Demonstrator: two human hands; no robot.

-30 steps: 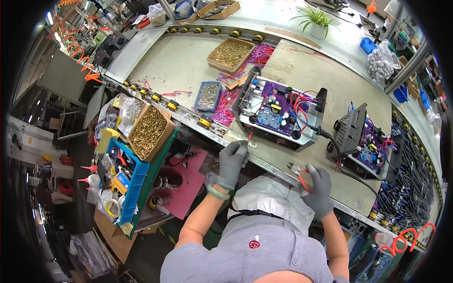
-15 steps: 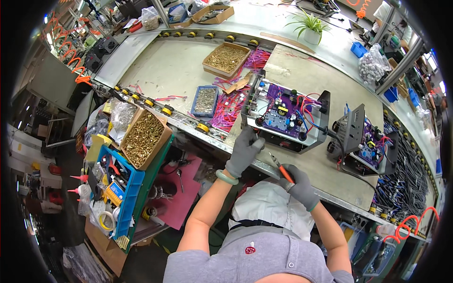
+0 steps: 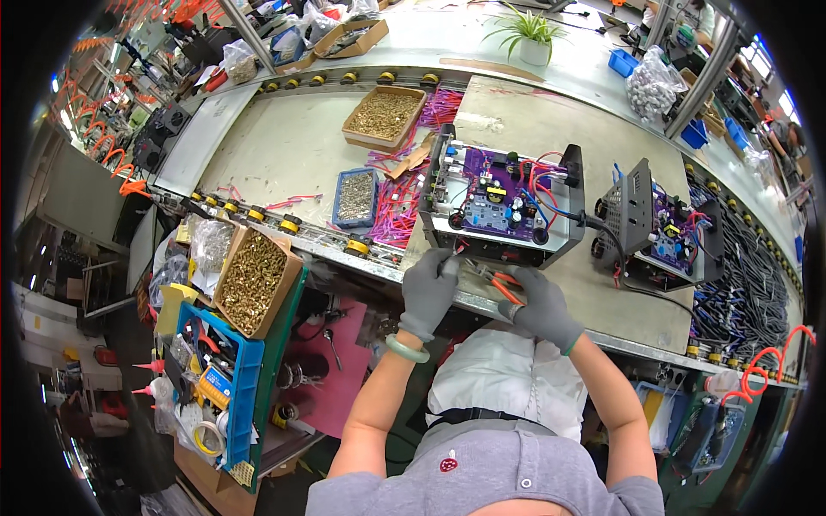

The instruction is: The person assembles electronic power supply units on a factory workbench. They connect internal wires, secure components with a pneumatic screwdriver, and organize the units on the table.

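My right hand [image 3: 547, 310], in a grey glove, grips pliers [image 3: 505, 286] with orange-red handles. Their jaws point left, toward my other hand. My left hand [image 3: 429, 297], gloved and wearing a pale green bangle at the wrist, is closed in a pinch just below the front left corner of an open device [image 3: 440, 218]. A small reddish bit shows by its fingertips, but what it holds is too small to make out. On top of the device lies a purple circuit board [image 3: 492, 191], with red and blue wires running to its right end panel.
A second open device [image 3: 641, 228] stands to the right, beside a heap of black cables [image 3: 744, 284]. Left of the first device are a blue tray of small metal parts [image 3: 337, 199], a box of brass-coloured parts [image 3: 348, 129] and pink wires [image 3: 397, 215]. A blue tool bin [image 3: 245, 387] stands lower left.
The pliers have opened and swung toward my left hand, their jaws now near its fingertips. My left hand has moved slightly down and left in the picture, as the whole view has shifted.
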